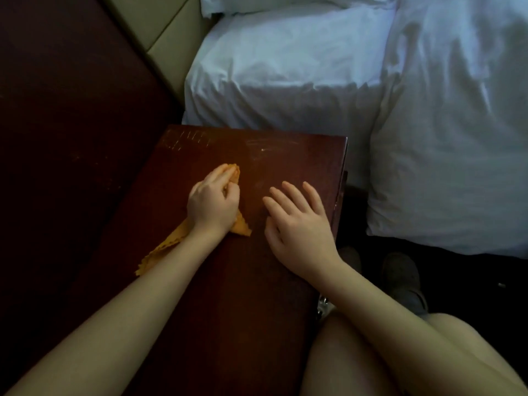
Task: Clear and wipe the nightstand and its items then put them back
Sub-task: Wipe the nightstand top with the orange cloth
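Head view: the left grip (pixel 213 200) is pressing an orange cloth (pixel 160 251) down onto the dark red-brown bench (pixel 243 281), with its fingers curled over the bunched far end of the cloth and its thumb tucked against it. A little of the cloth is showing beyond the fingertips. The rest is trailing back under the wrist, one zigzag-cut corner lying on the outer side of the forearm and another poking out on the thumb side, toward the right grip (pixel 297 221).

The right grip is lying palm down on the bench just beside the left grip, apart from it and from the cloth. Its fingers are straight and spread, and it is holding nothing.

Beyond the fingertips of both grips, pale smears (pixel 185 140) are showing near the bench's far edge. Farther beyond, a white pillow (pixel 285 67) is lying on the bed, against a beige padded headboard (pixel 168 32). On the outer side of the right grip, a white duvet (pixel 457 110) is hanging over the bed's edge. On the outer side of the left grip, a dark wall panel (pixel 71 95) is running alongside the bench. Behind the right wrist, grey slippers (pixel 403 275) are showing on the dark floor, and a bare knee (pixel 357 352) is sitting just beside the bench's edge.
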